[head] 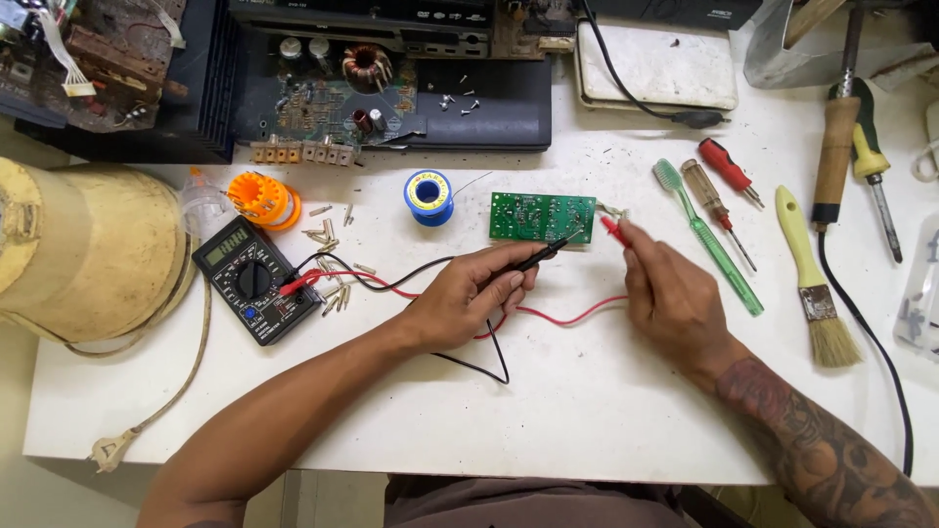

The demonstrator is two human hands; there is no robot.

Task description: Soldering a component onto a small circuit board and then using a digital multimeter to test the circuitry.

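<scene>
Head cam only: looks steeply down, close over white workbench.

desk: white top, scuffed and lightly stained, front edge running across the bottom of view | floor: pale, seen at lower left below the desk edge | light: even, bright, soft shadows | walls, windows: out of view

- The left hand pinched a black probe against the green circuit board.
- The right hand held a red probe at the board's right edge.
- A multimeter lay near the white table's left edge.
</scene>
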